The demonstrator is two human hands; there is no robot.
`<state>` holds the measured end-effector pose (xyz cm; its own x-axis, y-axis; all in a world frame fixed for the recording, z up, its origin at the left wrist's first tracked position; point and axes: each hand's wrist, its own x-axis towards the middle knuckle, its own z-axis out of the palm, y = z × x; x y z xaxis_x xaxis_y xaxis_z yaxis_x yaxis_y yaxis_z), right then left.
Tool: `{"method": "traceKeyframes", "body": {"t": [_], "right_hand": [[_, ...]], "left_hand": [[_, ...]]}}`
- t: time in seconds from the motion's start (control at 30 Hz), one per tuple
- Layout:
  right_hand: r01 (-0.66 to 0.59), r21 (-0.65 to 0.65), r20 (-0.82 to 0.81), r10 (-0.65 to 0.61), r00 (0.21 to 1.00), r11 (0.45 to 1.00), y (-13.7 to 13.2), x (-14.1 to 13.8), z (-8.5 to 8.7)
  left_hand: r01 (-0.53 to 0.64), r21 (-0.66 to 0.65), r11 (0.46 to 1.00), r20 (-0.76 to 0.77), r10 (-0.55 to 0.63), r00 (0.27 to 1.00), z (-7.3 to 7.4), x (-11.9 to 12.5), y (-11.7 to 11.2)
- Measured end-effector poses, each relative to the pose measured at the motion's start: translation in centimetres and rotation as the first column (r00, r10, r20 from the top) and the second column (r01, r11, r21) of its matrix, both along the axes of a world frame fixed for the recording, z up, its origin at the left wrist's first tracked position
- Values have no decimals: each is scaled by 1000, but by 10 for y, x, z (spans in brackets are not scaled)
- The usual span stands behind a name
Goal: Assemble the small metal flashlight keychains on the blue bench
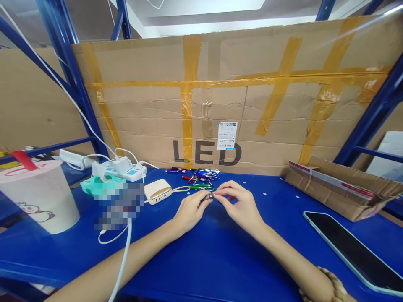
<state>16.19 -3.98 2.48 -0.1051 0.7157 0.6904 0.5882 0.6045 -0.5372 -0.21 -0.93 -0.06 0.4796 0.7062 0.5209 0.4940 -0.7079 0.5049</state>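
Fingers (225, 192) pinching sm. metal keychain (209, 196), "LED" (207, 153) on cardboard (151, 105)

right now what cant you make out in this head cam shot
In the head view:
The small item between the left hand and right hand: the fingers hide most of it.
Whatever lies under the pixelated patch: the blur hides it.
The pile of colored sticks: too small to identify each one.
The white label: print too small to read.
The phone: the right edge cuts it off.
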Motion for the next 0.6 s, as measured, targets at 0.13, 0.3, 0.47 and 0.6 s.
{"method": "traceKeyframes", "body": {"t": [0.13,0.3,0.47,0.6], "right_hand": [[55,12,103,-56,993,998,0,2,-1],[46,-49,243,-32,969,998,0,9,3],[-26,1,438,23,899,1000,-1,15,2],[-72,-128,332,112,937,989,0,14,-3]], "left_hand": [[-22,80,997,-43,26,999,-1,-2,0],[-9,223,975,-100,32,994,-3,-6,1],[35,337,941,-244,52,968,-3,-8,-1],[93,457,885,-344,80,936,-4,-9,-4]]}}
